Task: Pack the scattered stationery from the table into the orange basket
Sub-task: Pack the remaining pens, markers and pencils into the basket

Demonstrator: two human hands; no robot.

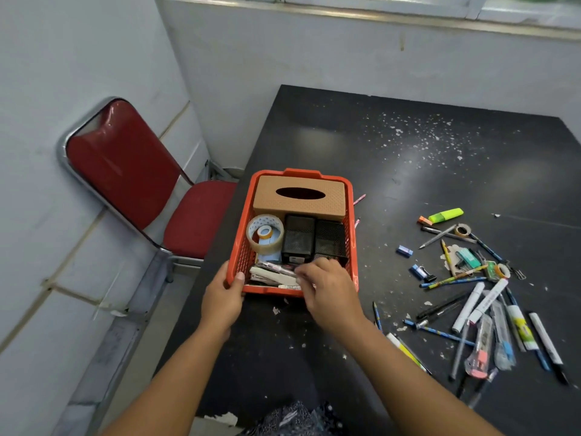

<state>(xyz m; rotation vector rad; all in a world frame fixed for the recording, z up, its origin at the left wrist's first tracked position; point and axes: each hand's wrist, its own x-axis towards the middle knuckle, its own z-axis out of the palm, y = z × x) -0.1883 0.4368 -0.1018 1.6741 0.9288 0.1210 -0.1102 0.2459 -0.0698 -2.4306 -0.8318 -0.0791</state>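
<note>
I see the orange basket (292,234) near the table's (408,171) left edge. My left hand (221,298) grips its near corner, thumb over the rim. My right hand's (330,289) fingers (306,273) curl into the basket among pens; blur hides any pinch. No labels are readable.

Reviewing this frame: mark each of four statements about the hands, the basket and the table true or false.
1. The left hand grips the orange basket at its near corner. True.
2. The tissue box sits on the table beside the basket. False: it lies inside, at the far end.
3. The green highlighter is already packed. False: it lies on the table.
4. The right hand reaches into the basket. True.
</note>
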